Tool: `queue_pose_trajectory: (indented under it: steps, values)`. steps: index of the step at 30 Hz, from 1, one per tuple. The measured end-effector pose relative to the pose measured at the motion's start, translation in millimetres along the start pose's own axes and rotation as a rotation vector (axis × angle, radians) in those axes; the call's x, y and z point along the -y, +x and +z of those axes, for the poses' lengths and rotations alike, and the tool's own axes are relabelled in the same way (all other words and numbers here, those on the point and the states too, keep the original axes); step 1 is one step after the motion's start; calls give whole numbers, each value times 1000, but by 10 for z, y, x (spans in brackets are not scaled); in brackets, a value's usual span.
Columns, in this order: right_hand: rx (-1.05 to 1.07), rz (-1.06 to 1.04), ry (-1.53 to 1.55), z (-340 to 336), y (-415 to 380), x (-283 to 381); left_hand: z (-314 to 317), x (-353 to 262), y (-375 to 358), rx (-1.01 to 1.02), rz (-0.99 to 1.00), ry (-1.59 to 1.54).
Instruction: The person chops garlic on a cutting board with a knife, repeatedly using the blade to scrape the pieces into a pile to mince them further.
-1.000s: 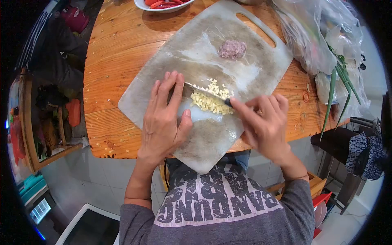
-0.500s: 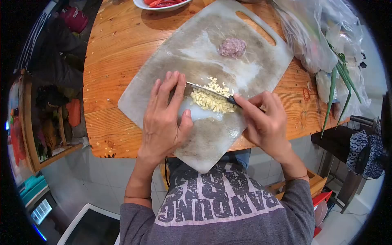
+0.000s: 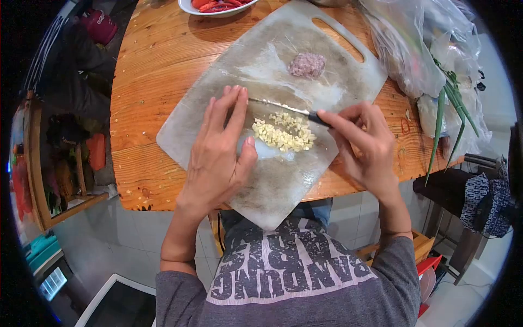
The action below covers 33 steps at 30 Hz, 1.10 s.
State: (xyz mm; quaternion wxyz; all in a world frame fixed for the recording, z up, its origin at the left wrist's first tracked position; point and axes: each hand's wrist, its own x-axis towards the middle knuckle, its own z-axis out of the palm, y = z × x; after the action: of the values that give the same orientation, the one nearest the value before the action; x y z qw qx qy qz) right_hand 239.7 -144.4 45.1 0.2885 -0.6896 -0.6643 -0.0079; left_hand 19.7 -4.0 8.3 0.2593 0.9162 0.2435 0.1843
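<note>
My right hand (image 3: 364, 143) is closed around the black handle of a kitchen knife (image 3: 283, 108). The blade stretches to the left, with bits stuck along it, just beyond a pile of chopped garlic (image 3: 284, 135). My left hand (image 3: 220, 144) has its fingers stretched out, and their tips are at the blade's far end. Beneath both hands lies a worn, whitish cutting board (image 3: 190, 117), set at a slant and overhanging the table's near edge. A lump of pinkish minced meat (image 3: 307, 65) sits on the board beyond the knife.
A white bowl of red chilies (image 3: 218, 7) stands at the table's far side. Clear plastic bags (image 3: 400, 46) and green onion leaves (image 3: 452, 106) lie at the right. The wooden table (image 3: 144, 103) ends just in front of my body.
The knife has moved away from my body, from over the garlic to its far side. My right hand moved with it, and more of the garlic pile shows.
</note>
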Motion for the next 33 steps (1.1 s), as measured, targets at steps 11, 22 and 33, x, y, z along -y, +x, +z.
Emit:
queue_pose_trajectory:
  steps: [11,22,33]
  values:
    - [-4,-3,22,197,-225,-121,23,33,-33,52,24,87]
    - [-3,-4,-117,136,-468,134,12,37,-159,90,30,-6]
    - [-20,-21,-130,141,-301,35,29,44,-148,73,43,4]
